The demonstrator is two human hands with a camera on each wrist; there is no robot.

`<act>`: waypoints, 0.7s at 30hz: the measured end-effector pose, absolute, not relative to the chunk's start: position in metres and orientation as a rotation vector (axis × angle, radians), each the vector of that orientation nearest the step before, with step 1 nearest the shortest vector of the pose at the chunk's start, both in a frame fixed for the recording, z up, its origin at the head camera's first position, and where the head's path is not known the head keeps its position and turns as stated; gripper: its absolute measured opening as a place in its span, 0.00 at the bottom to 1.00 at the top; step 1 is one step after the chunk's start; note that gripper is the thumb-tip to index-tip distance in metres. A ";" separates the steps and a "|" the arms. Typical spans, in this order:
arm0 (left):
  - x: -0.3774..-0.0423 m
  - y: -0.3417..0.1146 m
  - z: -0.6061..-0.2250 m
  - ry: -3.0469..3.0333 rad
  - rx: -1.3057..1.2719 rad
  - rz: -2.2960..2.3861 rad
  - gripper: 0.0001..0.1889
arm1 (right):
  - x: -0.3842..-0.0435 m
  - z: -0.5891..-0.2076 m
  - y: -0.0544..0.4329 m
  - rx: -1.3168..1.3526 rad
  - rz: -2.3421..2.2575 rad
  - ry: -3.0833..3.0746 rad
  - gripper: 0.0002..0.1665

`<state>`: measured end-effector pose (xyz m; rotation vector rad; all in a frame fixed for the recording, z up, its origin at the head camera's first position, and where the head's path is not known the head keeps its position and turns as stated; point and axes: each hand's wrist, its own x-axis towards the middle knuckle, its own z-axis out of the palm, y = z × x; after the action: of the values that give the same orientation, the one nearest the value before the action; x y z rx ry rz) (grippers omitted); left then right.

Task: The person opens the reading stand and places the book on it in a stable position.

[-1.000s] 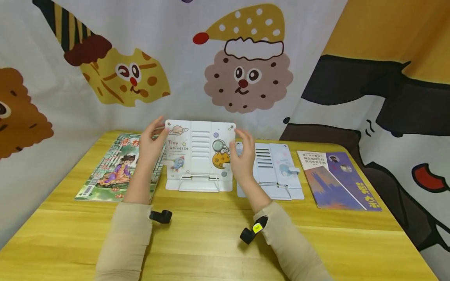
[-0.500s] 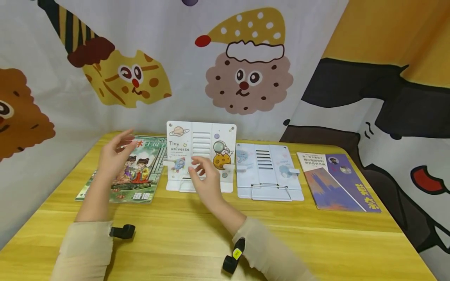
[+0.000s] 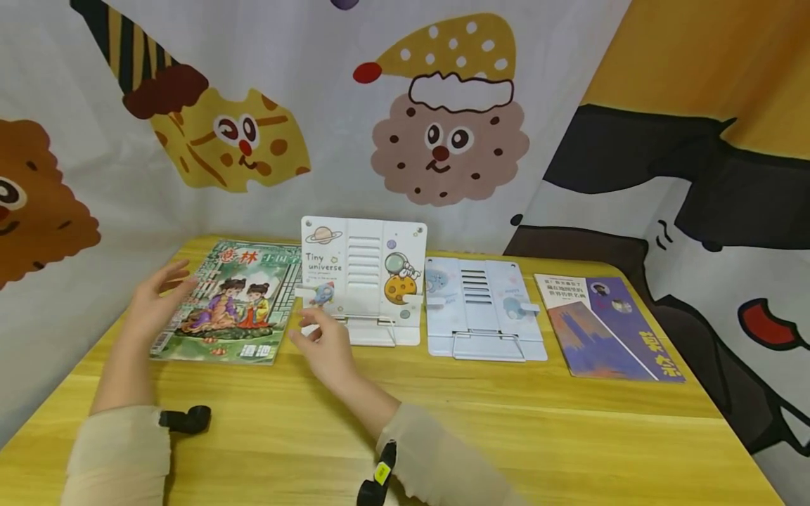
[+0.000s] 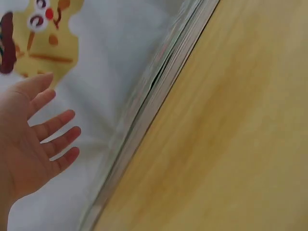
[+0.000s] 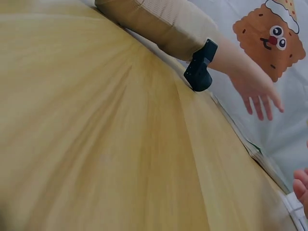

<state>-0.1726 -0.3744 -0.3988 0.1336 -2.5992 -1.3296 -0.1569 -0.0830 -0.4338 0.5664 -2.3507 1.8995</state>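
Observation:
My left hand (image 3: 154,302) hovers at the left side of a green illustrated magazine (image 3: 237,309), its fingers spread and relaxed. In the left wrist view the same hand (image 4: 36,137) holds nothing, and the magazine's page edges (image 4: 149,101) run diagonally beside it. My right hand (image 3: 325,344) is over the table between the magazine and a white book stand (image 3: 363,270), fingers loosely bent and nothing in them. It overlaps the stand's lower left corner in the head view. Only a few fingertips (image 5: 301,185) of it show in the right wrist view. The stand carries a "Tiny universe" print and stands upright.
A second, pale blue book stand (image 3: 484,309) leans back to the right of the white one. A purple booklet (image 3: 610,327) lies at the table's right side. Behind the wooden table (image 3: 506,436) hangs a cartoon-print curtain (image 3: 335,140).
Both hands have let go of the white stand's sides and moved left, the left hand past the magazine to its outer side, the right hand across the stand's front. The stand stays in place.

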 end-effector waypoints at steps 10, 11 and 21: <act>-0.161 -0.405 -0.421 -2.736 0.260 -1.360 0.37 | -0.158 -0.444 -0.113 0.467 1.823 -2.590 0.29; -0.162 -0.407 -0.423 -2.759 0.244 -1.347 0.36 | -0.158 -0.445 -0.115 0.462 1.805 -2.614 0.30; -0.167 -0.409 -0.436 -2.882 0.168 -1.130 0.32 | -0.161 -0.444 -0.124 0.470 1.474 -2.793 0.29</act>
<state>-0.1673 -0.4092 -0.4359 0.1681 -2.8817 -1.1304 -0.1607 -0.1237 -0.4443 0.4701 -2.7929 1.4744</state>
